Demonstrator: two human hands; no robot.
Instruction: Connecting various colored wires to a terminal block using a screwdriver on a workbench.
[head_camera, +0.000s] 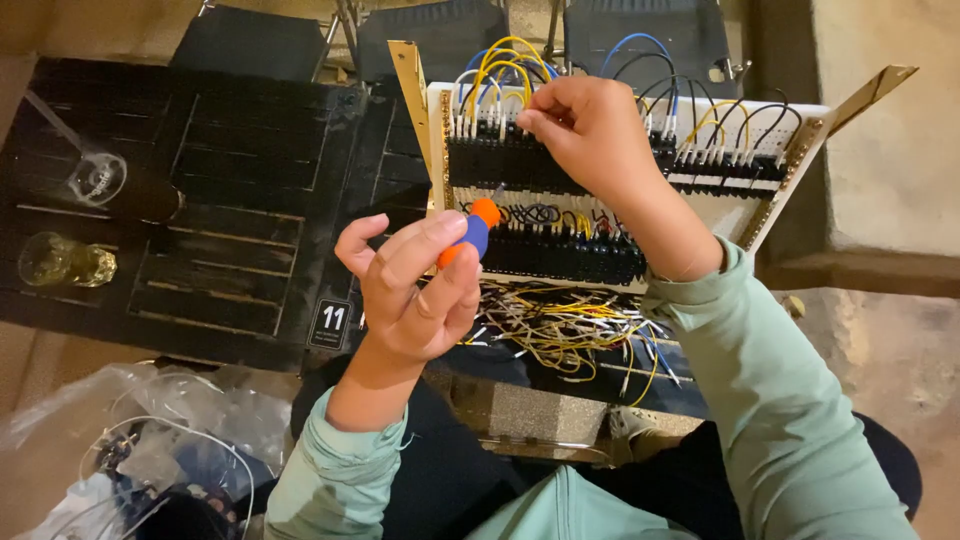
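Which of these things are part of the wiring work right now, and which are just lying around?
In use:
- left hand holding the orange-and-blue screwdriver
- right hand at the upper terminal row
- wiring panel
- loose wires below it

Lying about:
- two glass pieces on the black tray
- plastic bag

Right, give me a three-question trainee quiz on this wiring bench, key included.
1. True or false: the left hand holds an orange-and-blue screwdriver.
2. Where does the right hand pinch? A) loose wire pile B) upper terminal row C) plastic bag
3. Fill in: two glass items sit on the dark ____ at left.

Key: 1 true; 2 B; 3 tray.
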